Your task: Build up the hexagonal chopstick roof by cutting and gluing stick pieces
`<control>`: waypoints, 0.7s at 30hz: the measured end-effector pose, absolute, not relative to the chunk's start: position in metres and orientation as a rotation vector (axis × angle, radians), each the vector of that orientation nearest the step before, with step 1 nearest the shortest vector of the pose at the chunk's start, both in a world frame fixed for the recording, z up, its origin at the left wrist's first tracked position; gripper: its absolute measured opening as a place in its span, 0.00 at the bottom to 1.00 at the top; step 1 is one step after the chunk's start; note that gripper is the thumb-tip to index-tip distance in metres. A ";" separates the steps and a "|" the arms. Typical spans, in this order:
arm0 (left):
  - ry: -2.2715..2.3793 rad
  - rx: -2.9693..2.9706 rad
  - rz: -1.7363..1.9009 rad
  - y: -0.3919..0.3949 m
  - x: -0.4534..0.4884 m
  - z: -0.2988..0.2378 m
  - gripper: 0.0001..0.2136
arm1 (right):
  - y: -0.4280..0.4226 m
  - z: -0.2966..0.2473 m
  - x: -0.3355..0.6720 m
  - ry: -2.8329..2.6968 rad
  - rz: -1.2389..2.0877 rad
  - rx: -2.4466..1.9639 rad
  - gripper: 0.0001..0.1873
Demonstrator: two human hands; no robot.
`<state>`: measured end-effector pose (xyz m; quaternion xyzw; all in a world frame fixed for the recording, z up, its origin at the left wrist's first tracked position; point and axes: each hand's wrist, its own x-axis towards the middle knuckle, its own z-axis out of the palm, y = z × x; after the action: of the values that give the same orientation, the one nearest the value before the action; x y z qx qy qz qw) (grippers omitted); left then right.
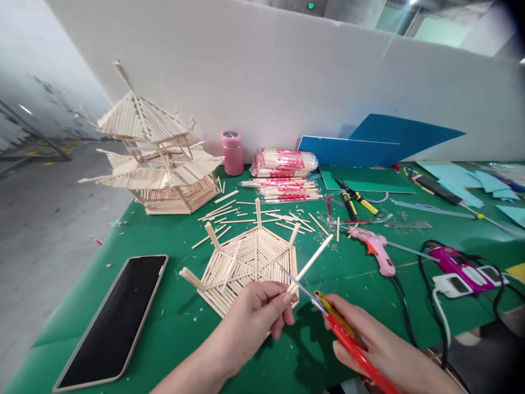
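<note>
So, left hand [254, 317] pinches a stick [312, 261], right hand [381, 350] grips red scissors [337, 324]; hexagonal panel [246, 262] sits right behind, glue gun [375, 249] nearby.

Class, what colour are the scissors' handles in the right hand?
The scissors handles are red with yellow; head view.

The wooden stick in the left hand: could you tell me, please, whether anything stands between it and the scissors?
Nothing visible does. The scissors in the right hand cross the wooden stick just beyond the fingers of the left hand, over the hexagonal stick panel.
</note>
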<state>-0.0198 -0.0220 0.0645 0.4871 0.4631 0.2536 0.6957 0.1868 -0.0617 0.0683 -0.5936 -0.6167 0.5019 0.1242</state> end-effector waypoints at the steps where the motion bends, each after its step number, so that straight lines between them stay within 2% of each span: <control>1: 1.022 1.087 0.554 -0.020 -0.019 0.066 0.16 | -0.062 0.067 0.188 -1.726 1.510 -1.720 0.23; 7: 0.997 1.008 0.510 -0.013 -0.017 0.075 0.14 | -0.063 0.059 0.189 -1.495 1.746 -1.594 0.25; 13: 1.019 1.038 0.496 -0.012 -0.017 0.076 0.15 | -0.064 0.057 0.191 -1.631 1.554 -1.728 0.24; 21: 1.046 1.112 0.445 -0.010 -0.016 0.082 0.15 | -0.067 0.056 0.191 -1.722 1.510 -1.757 0.22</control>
<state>-0.0164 -0.0102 0.0824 0.4994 0.4697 0.1998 0.7001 0.1910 -0.0675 0.0564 -0.6038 -0.5918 0.5187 0.1270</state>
